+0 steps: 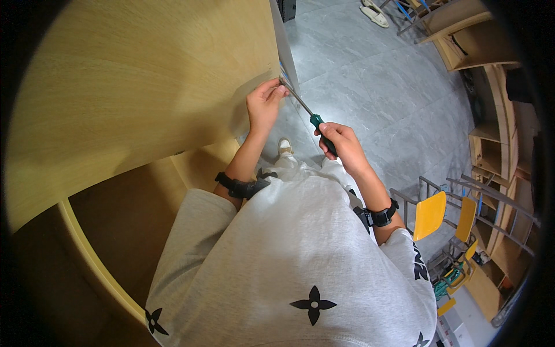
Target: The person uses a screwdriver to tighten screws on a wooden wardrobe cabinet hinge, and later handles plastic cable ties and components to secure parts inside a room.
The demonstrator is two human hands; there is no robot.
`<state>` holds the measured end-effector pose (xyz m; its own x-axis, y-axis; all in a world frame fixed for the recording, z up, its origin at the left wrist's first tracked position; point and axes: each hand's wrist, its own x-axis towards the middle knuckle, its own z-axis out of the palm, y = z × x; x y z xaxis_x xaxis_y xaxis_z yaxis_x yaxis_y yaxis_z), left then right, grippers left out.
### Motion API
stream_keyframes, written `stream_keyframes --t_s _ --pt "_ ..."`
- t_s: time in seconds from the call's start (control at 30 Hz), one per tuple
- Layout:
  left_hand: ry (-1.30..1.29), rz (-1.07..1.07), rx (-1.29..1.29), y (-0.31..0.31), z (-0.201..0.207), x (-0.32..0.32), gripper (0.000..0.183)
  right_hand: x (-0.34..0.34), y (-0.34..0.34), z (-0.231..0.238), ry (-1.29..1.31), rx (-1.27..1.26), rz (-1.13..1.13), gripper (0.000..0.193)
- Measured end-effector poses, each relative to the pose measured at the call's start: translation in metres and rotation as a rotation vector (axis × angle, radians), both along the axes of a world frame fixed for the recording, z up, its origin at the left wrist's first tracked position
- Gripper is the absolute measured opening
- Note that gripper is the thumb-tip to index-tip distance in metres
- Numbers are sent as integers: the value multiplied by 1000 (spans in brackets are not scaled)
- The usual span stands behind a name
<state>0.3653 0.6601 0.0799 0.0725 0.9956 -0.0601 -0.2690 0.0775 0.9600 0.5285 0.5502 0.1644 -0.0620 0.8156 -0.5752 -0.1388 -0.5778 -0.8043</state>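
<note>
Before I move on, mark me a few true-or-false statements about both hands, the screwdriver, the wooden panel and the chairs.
1. The right hand grips the green-handled screwdriver with a metal shaft. True.
2. The left hand is wrapped around the green handle. False: its fingers are by the far end of the shaft.
3. The shaft's far end is near the edge of the large pale-yellow wooden panel. True.
4. The yellow chairs with grey metal frames stand to the person's left. False: they stand to the right.
5. The floor of grey tiles shows beyond the right hand. True.
</note>
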Motion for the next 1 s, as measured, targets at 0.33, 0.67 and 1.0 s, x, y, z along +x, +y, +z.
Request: stream_keyframes --t_s 0.33,0.67,1.0 --pt "71 -8 85 3 0 0 23 -7 1 -15 -329 146 -14 30" --pt "-4 105 53 19 0 5 22 -17 16 -19 -341 191 -19 32" --pt "-33 181 37 25 1 10 25 -20 26 -16 -323 199 -24 32"
